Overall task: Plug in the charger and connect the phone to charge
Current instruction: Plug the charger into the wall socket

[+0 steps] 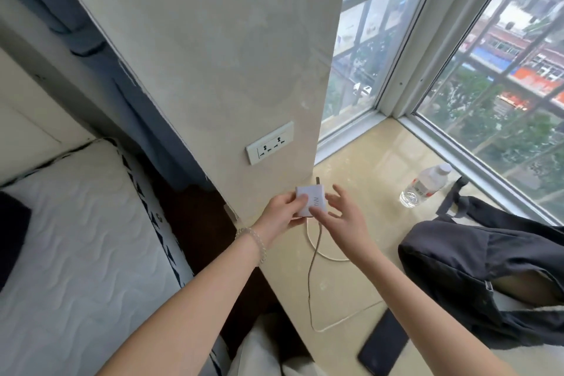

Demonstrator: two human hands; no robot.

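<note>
Charger (309,201) in left hand (282,213), below wall socket (269,142).

The phone (383,343) is cut off by the bottom edge, and the backpack (476,278) by the right.

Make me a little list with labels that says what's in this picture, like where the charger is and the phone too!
charger: white block, prongs up, not plugged in
left hand: grips the charger
right hand: open, fingers touching the charger's edge
socket: white wall plate, above the charger, empty
cable: hangs from the charger, loops on the sill
phone: dark, flat on the sill; cable not seen joined to it
bottle: lying by the window
bag: dark backpack, right
</note>
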